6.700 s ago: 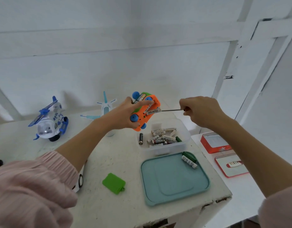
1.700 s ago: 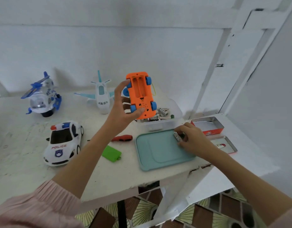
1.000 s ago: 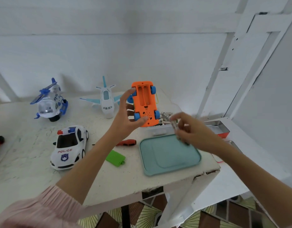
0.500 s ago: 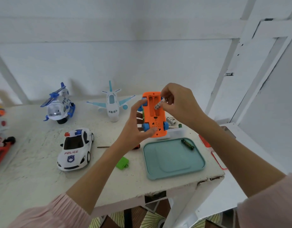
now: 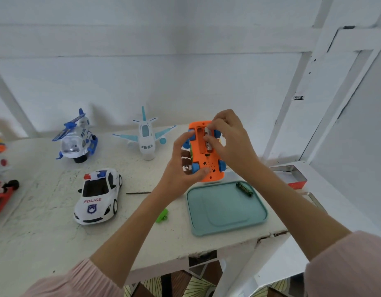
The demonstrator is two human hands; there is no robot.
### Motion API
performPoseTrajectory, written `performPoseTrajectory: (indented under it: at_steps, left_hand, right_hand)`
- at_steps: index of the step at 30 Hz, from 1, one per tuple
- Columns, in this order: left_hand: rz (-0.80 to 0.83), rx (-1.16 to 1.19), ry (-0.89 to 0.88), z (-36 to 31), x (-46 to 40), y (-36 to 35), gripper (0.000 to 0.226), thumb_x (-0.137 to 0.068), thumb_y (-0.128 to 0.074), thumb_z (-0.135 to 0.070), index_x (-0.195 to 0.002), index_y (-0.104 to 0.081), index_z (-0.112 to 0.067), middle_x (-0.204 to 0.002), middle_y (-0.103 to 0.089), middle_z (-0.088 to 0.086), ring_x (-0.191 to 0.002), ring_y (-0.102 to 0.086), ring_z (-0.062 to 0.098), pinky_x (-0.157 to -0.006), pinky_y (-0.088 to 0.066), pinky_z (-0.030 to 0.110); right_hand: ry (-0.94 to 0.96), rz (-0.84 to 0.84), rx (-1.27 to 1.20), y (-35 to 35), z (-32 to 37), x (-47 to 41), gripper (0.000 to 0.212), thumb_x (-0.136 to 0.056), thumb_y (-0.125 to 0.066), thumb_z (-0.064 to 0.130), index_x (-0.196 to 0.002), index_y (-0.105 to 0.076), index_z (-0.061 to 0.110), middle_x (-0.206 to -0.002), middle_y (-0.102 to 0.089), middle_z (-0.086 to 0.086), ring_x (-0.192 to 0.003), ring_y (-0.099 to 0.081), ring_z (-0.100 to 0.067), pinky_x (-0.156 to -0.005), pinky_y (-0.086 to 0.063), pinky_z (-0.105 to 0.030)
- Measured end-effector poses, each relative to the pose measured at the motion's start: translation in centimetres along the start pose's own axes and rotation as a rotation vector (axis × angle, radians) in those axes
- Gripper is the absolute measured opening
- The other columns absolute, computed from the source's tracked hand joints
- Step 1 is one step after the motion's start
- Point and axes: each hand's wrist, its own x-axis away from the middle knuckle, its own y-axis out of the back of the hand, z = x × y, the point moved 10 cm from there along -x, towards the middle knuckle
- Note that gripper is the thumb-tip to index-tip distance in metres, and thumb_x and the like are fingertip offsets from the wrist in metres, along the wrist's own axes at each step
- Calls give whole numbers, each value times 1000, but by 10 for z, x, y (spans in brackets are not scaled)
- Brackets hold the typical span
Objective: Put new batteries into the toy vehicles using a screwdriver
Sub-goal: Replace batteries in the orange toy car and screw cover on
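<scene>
My left hand (image 5: 181, 168) grips an orange toy car (image 5: 206, 166) with blue wheels, held above the table with its underside and uncovered battery bay toward me. My right hand (image 5: 230, 142) presses a white battery (image 5: 207, 136) into that bay with curled fingertips. One green battery (image 5: 244, 189) lies on the teal tray (image 5: 226, 219). The green battery cover (image 5: 162, 215) lies on the table below my left forearm. The screwdriver's thin shaft (image 5: 138, 192) shows left of my wrist; its handle is hidden.
A white police car (image 5: 98, 195), a blue-and-white helicopter (image 5: 76, 138) and a white airplane (image 5: 145, 133) stand on the white table (image 5: 46, 243). Red toys (image 5: 1, 196) sit at the left edge. An open red tin (image 5: 292, 176) lies on the right.
My right hand picked a battery off the teal tray, carried it up to the orange car and now pushes it into the bay. The left hand keeps holding the car.
</scene>
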Motion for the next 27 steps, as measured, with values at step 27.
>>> performPoseTrajectory:
  at_steps: [27]
  left_hand:
    - [26, -62, 0, 11, -5, 9, 78, -80, -74, -3, -130, -26, -39, -121, -39, -17, -90, -60, -5, -71, -53, 18]
  right_hand:
    - [-301, 600, -75, -8, -69, 81, 20, -74, -66, -6, -86, -72, 10, -78, -67, -1, -67, -61, -13, -66, -44, -16]
